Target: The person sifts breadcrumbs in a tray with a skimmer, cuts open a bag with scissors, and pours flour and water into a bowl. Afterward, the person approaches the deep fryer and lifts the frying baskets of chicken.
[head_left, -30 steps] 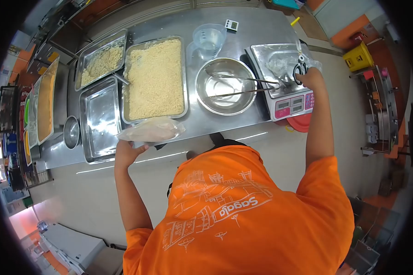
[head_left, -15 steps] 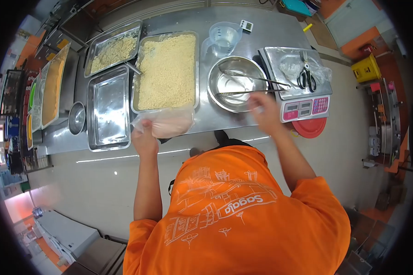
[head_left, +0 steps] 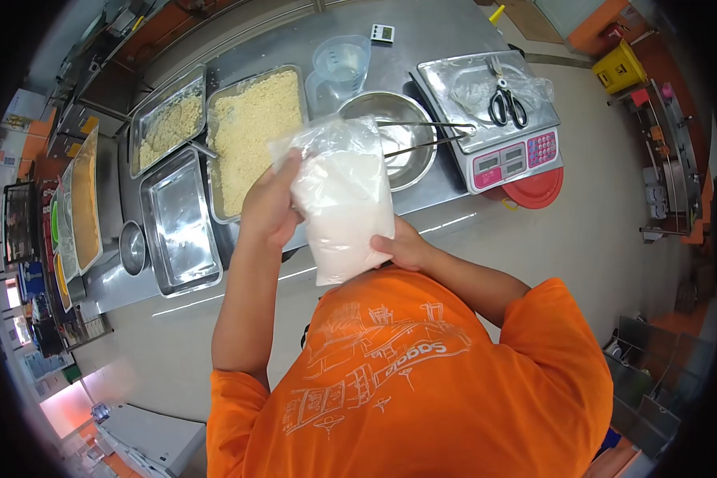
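A clear plastic bag of white powder [head_left: 344, 203] is held up between both hands, over the table's front edge. My left hand [head_left: 269, 201] grips its upper left side near the loose plastic top. Lower down, my right hand [head_left: 406, 245] is closed on the bag's bottom right side, thumb in front. Behind the bag, a round steel bowl [head_left: 419, 166] holds metal tongs [head_left: 430, 124], partly hidden. Black-handled scissors [head_left: 505, 107] and crumpled clear plastic [head_left: 464, 94] lie on the pink-and-white scale [head_left: 514, 162].
A tray of yellow crumbs [head_left: 255, 119] stands left of the bowl, with a smaller crumb tray [head_left: 171, 123], a bare steel tray [head_left: 182, 223] and a small bowl [head_left: 133, 248] further left. Measuring jugs [head_left: 341, 64] and a timer [head_left: 382, 33] are behind. A red lid [head_left: 536, 190] sits below the scale.
The bag has been lifted from the table's front edge and turned upright. My right hand has come away from the scissors on the scale, across the bowl, and taken hold of the bag.
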Tool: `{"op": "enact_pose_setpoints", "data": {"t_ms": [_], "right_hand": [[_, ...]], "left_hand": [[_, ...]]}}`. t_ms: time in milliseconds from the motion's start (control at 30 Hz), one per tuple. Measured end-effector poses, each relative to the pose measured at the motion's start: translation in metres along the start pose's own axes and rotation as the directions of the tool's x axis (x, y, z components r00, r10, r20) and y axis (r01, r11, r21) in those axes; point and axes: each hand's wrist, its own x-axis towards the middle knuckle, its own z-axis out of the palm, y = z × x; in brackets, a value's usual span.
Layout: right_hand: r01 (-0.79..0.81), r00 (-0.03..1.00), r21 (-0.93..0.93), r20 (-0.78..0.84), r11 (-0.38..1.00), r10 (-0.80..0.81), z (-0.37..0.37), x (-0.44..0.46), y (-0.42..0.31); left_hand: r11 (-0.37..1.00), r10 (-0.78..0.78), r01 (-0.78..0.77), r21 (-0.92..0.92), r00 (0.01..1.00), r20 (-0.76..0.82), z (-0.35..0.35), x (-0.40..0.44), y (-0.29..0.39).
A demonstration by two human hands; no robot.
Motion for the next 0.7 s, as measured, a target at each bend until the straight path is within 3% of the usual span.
{"op": "enact_pose_setpoints", "data": {"t_ms": [33,67,200,267,300,333,367,400,433,500,567,633,700], "right_hand": [[-0.108,0.994,0.164,0.022,0.980,0.106,-0.005,-0.010,-0.001],[-0.214,0.977,0.323,0.061,0.922,0.206,-0.008,-0.019,-0.002],[-0.265,0.948,0.557,0.004,0.787,0.317,-0.010,-0.038,-0.012],[-0.274,0.952,0.653,0.080,0.706,0.296,-0.011,-0.041,-0.024],[-0.266,0.953,0.662,0.069,0.700,0.296,-0.012,-0.041,-0.031],[-0.273,0.952,0.736,0.115,0.620,0.282,-0.015,-0.040,-0.038],[-0.286,0.950,0.795,0.163,0.536,0.265,-0.015,-0.039,-0.048],[-0.268,0.940,0.814,0.103,0.516,0.326,-0.013,-0.038,-0.063],[-0.278,0.937,0.807,0.108,0.521,0.332,-0.015,-0.036,-0.070],[-0.288,0.944,0.833,0.165,0.473,0.285,-0.023,-0.032,-0.083],[-0.303,0.938,0.862,0.193,0.408,0.288,-0.034,-0.029,-0.094],[-0.364,0.923,0.856,0.279,0.366,0.266,-0.044,-0.023,-0.113],[-0.406,0.911,0.839,0.339,0.362,0.237,-0.057,-0.016,-0.131]], "left_hand": [[0.981,-0.115,0.109,0.158,0.993,0.030,0.005,0.010,0.001],[0.955,-0.145,0.125,0.269,0.988,0.056,0.017,0.014,0.005],[0.910,-0.183,0.113,0.399,0.973,0.140,0.022,0.060,-0.014],[0.923,0.080,-0.133,0.360,0.984,0.159,0.030,0.071,-0.025],[0.923,0.065,-0.121,0.366,0.985,0.163,0.033,0.077,-0.027],[0.845,0.248,-0.353,0.401,0.924,0.291,0.036,0.085,-0.029],[0.720,0.411,-0.569,0.398,0.811,0.417,0.039,0.094,-0.029],[0.548,0.544,-0.755,0.359,0.648,0.533,0.042,0.102,-0.028],[0.340,0.633,-0.894,0.293,0.447,0.631,0.046,0.110,-0.026],[0.098,0.681,-0.972,0.212,0.221,0.698,0.050,0.121,-0.025],[0.354,0.577,-0.928,0.118,0.317,0.753,0.059,0.129,-0.034],[0.344,0.649,-0.926,0.154,0.353,0.674,0.075,0.132,-0.041],[0.662,0.592,-0.674,0.328,0.738,0.322,0.091,0.133,-0.045]]}}
